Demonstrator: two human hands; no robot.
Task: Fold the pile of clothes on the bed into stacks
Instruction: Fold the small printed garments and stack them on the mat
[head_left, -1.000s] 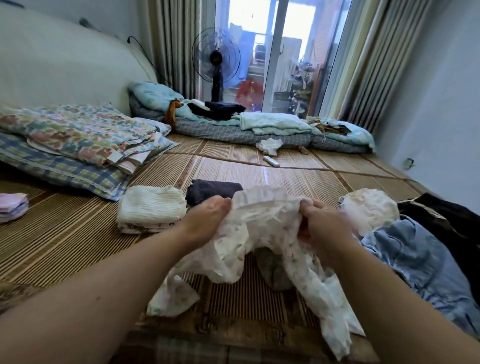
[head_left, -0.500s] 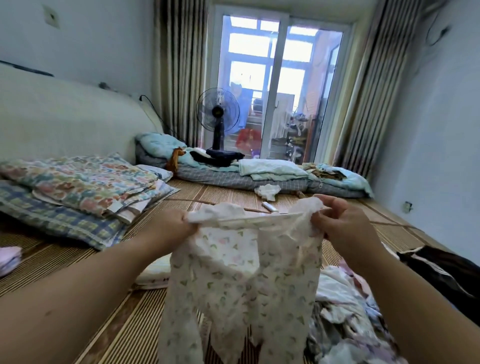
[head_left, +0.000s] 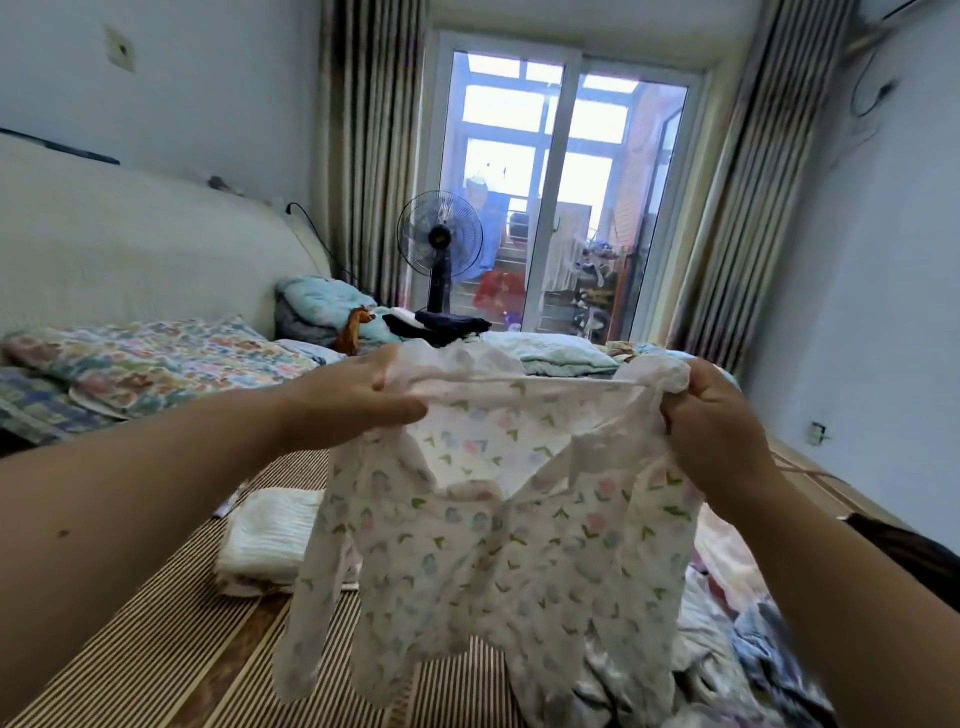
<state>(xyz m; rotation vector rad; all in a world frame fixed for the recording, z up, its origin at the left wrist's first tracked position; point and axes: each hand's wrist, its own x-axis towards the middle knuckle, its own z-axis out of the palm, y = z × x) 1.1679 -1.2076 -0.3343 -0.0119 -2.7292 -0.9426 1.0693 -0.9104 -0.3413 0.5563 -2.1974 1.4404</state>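
Left hand and right hand, apart, each pinch the top edge of a white tulip-print cotton garment. That edge stretches 9-to-3 o'clock, and the garment's length hangs toward 6.

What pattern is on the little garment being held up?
The garment is white with small pastel tulip-like flowers and green leaves, seen in the head view.

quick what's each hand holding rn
Left hand: pinching one top corner of the floral garment.
Right hand: gripping its other top corner.

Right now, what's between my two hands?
Only the floral garment, its top edge stretched from left hand to right hand; head view shows it.
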